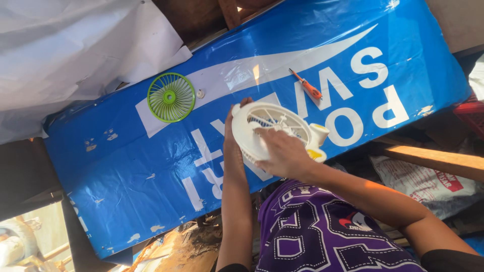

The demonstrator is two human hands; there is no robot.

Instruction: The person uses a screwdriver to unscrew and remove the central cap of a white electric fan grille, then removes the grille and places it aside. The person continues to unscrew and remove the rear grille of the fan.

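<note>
- Head view: a person works over a table (126,201) covered with a glossy blue sheet with big white lettering; the picture is turned, so the person's purple shirt (312,236) sits at the bottom.
- The white fan housing (257,128), a small round fan body with a ribbed grille and a stubby white-and-yellow base at one side, is held just above the table near its front edge.
- The left hand (233,131) comes up from below and wraps the rim on the far side of the housing; the fingers are closed on the edge, with a fingertip showing over the top.
- The right hand (285,151) lies across the open face of the housing, fingers bent down onto the ribs and rim. It is pressing or gripping the housing, but how tightly cannot be told.
- A loose green fan grille (171,97) lies flat on the table, well apart from the hands, with a small white cap (200,93) just beside it.
- An orange screwdriver (306,84) lies on the table beyond the housing, near but not touching it.
- My judgement on doing this well: keep the left hand steady on the rim so the body cannot twist, keep the right hand's pressure even across the thin ribs, and leave the small cap where it will not roll off.
</note>
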